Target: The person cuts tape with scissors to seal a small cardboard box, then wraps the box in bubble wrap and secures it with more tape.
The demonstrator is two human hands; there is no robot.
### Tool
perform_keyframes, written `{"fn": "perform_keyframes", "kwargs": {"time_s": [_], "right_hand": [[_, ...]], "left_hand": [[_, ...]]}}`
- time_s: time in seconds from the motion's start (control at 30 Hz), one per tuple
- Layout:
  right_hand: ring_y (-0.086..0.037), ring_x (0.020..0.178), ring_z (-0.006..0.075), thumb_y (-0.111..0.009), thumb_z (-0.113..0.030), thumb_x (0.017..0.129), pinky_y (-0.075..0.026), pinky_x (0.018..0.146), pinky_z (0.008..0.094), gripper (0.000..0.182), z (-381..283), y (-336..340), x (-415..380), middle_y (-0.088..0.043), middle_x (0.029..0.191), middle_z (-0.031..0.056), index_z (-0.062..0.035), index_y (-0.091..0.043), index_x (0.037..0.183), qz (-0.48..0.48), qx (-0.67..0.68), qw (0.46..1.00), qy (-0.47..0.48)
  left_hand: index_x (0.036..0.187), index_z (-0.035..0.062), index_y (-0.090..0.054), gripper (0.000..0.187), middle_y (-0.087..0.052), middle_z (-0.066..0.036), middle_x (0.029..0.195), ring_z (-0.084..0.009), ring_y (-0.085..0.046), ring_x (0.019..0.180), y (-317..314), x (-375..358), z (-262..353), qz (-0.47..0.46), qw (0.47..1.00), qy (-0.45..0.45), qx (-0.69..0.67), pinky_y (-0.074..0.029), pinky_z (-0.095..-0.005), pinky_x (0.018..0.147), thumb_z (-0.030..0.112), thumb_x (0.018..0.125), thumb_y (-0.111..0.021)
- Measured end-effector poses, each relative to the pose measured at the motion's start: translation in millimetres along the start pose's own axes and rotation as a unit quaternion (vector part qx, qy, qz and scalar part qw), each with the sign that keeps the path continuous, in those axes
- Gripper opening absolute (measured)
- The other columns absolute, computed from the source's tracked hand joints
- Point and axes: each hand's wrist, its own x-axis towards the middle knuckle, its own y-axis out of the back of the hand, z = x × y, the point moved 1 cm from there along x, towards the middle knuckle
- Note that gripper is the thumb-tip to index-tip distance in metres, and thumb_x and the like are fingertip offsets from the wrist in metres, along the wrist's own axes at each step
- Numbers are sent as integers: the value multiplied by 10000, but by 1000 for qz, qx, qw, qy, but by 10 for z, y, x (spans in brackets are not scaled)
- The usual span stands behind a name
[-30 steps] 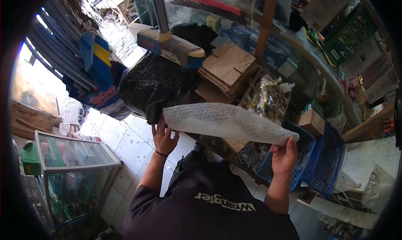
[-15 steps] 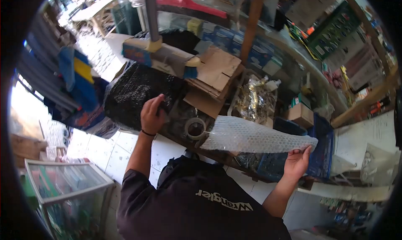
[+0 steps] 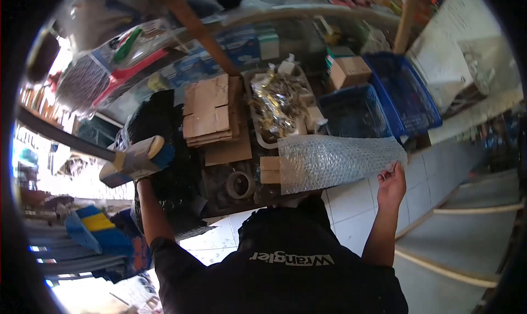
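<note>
My right hand point(image 3: 391, 187) pinches the right end of a sheet of bubble wrap point(image 3: 335, 161), which stretches across the front of the work table. A small piece of brown cardboard point(image 3: 269, 170) shows at the sheet's left edge. My left forearm point(image 3: 155, 211) reaches up beside the black plastic wrap point(image 3: 175, 188). The left hand is hidden behind the padded end of a post point(image 3: 132, 163), so its fingers do not show. A roll of tape point(image 3: 240, 185) lies between the black plastic and the bubble wrap.
Flattened cardboard point(image 3: 206, 108) is stacked at the back of the table. A white tray point(image 3: 261, 141) holds shiny metallic pieces. Two blue baskets point(image 3: 384, 75) and a small brown box point(image 3: 350, 71) stand to the right. A glass case runs behind.
My view has turned to the right. My left hand, open over the black plastic before, has moved left behind the post's end. My right hand still grips the bubble wrap, now lying broader.
</note>
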Motion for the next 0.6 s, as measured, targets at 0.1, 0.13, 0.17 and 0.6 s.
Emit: {"fn": "perform_keyframes", "kwargs": {"time_s": [0.1, 0.13, 0.17, 0.6], "right_hand": [[-481, 815, 143, -574, -335, 896, -363, 722, 320, 265, -75, -14, -116, -547, 939, 0, -126, -534, 1055, 74, -32, 997, 13], [-477, 858, 149, -565, -336, 900, -353, 742, 325, 288, -51, 65, -108, -551, 957, 2, -124, -516, 1089, 81, -39, 996, 15], [-477, 864, 151, -564, -339, 899, -352, 747, 328, 295, -33, 108, -113, -551, 965, 4, -124, -514, 1094, 99, -44, 994, 13], [-469, 993, 206, -562, -386, 878, -365, 809, 385, 440, 190, 640, 15, -520, 1133, 54, -103, -479, 1205, 156, -130, 977, -71]], "left_hand": [[1038, 44, -621, 244, -636, -138, 1027, -329, -596, 954, -20, 61, 167, 11, 999, -11, -32, -455, -429, 854, 184, 845, -569], [1032, 45, -625, 239, -636, -136, 1025, -328, -594, 957, -10, 39, 220, 17, 999, -12, -38, -451, -432, 859, 190, 850, -568], [1026, 47, -628, 235, -637, -134, 1023, -327, -592, 960, 15, -33, 268, 22, 999, -10, -43, -447, -434, 864, 195, 855, -566], [915, 60, -648, 213, -626, -115, 890, -309, -599, 857, 1294, -882, 2578, -77, 910, -4, -408, -455, -407, 804, -9, 719, -606]]}}
